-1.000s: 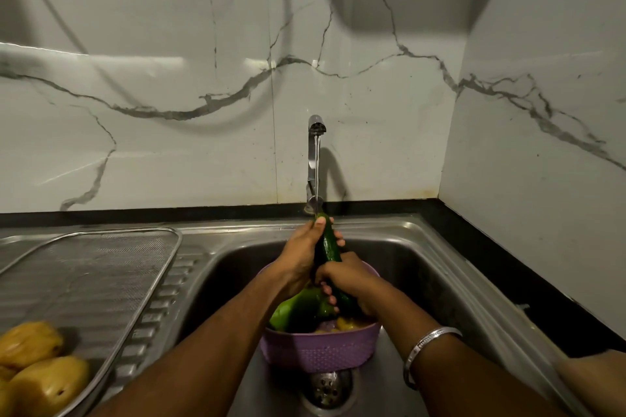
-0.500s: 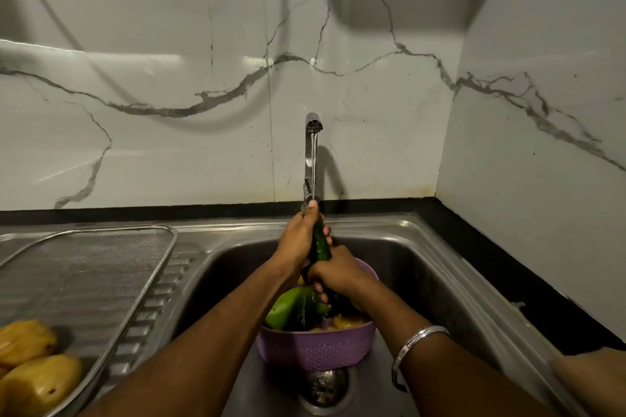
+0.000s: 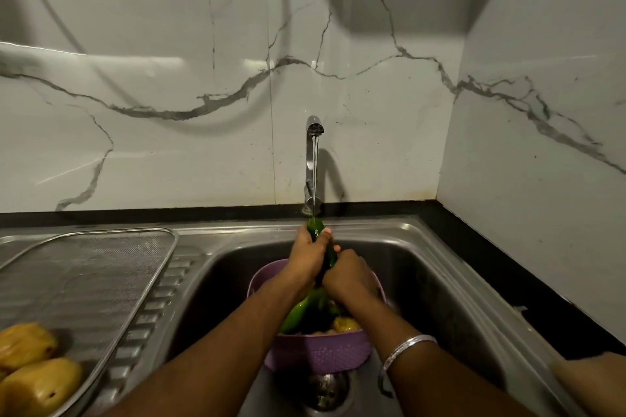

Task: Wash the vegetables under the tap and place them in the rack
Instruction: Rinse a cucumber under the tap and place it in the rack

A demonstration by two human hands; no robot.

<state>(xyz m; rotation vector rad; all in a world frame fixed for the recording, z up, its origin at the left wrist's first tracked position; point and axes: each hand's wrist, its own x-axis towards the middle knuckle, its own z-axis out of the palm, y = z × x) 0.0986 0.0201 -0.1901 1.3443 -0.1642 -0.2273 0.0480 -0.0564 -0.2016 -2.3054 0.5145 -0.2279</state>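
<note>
So the cucumber (image 3: 316,228) is standing nearly upright right under the tap (image 3: 313,159), the thin stream landing on its top end. Left hand (image 3: 310,256) is wrapped round the upper part, right hand (image 3: 350,276) is gripping it lower down, so both are closed on the same veg, over a purple colander (image 3: 316,354) sitting in the sink (image 3: 440,281) above the drain (image 3: 327,389).

Main risk as I see it: a wet cucumber is slick, and if the grip loosens mid-rub it'll probably shoot down into the colander, or bounce off the rim and end up on the sink floor by the drain, which means washing it again. The colander holds more stuff, a big green one (image 3: 299,313) and something yellowish (image 3: 345,324), so a drop could knock it around too.

Second thing: water only hits the tip. The part under the palms and whatever is below the right hand may never get rinsed unless it gets turned or slid through.

Last one: the rack (image 3: 101,281) is off to the left, past the sink edge, with yellow pieces (image 3: 34,379) crowding the near corner. Carrying a dripping cucumber over one-handed is where I'd guess it slips.
</note>
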